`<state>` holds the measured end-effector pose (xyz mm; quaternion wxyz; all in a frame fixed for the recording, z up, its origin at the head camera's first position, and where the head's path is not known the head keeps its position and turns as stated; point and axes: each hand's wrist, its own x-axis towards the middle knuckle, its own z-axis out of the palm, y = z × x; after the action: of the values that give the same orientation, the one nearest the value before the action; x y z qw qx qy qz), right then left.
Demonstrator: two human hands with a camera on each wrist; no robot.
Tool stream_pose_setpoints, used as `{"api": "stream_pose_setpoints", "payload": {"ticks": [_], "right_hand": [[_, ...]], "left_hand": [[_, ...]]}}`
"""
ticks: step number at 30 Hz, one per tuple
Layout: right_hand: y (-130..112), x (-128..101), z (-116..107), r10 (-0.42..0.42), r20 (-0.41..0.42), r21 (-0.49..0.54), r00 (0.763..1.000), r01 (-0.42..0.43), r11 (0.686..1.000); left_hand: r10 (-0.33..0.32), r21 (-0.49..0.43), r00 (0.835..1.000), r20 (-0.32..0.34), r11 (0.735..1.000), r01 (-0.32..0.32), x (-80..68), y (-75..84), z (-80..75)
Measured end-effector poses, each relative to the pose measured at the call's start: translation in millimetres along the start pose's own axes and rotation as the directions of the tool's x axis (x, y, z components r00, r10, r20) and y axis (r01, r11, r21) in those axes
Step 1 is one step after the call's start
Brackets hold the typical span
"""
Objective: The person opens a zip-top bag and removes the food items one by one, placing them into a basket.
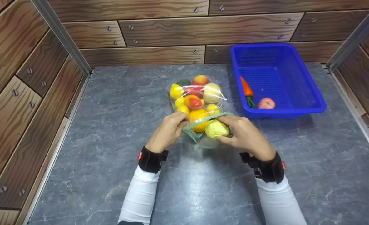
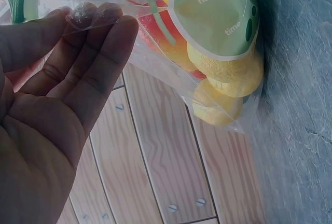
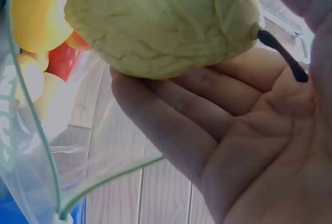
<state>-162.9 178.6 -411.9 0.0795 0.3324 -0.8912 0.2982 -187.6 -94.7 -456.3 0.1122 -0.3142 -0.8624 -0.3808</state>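
Note:
A clear zip bag (image 1: 200, 93) full of toy fruit lies on the grey marble table (image 1: 109, 125), its green-edged mouth facing me. My left hand (image 1: 169, 131) pinches the left edge of the bag's mouth; its fingers (image 2: 98, 32) press the plastic film (image 2: 155, 53). My right hand (image 1: 243, 134) grips a pale green wrinkled fruit (image 1: 216, 128) at the bag's mouth. In the right wrist view this green fruit (image 3: 166, 22) with a dark stem rests on my fingers (image 3: 171, 115), beside the bag's green rim (image 3: 104, 180).
A blue plastic basket (image 1: 309, 90) stands at the back right, holding a toy carrot (image 1: 246, 89) and a pink peach (image 1: 266, 103). Wood-pattern walls enclose the table on the left, back and right.

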Motion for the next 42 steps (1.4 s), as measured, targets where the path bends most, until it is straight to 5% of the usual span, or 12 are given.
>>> {"api": "stream_pose_setpoints", "payload": {"ticks": [25, 35, 42], "right_hand": [[-1.0, -24.1, -39.4, -0.126, -0.206, 0.098, 0.97, 0.149, 0.984], [8.6, -26.6, -45.7, -0.063, -0.326, 0.126, 0.943, 0.109, 0.986], [19.0, -28.9, -46.0, 0.052, -0.37, 0.104, 0.927, -0.015, 0.994]], "left_hand": [[-0.003, -0.008, 1.0, -0.009, 1.0, 0.003, -0.8, -0.9, -0.1], [-0.006, -0.001, 1.0, -0.005, 1.0, 0.006, -1.0, -0.7, -0.7], [-0.008, -0.004, 1.0, -0.005, 1.0, 0.008, -0.8, -0.3, -0.7]]}}
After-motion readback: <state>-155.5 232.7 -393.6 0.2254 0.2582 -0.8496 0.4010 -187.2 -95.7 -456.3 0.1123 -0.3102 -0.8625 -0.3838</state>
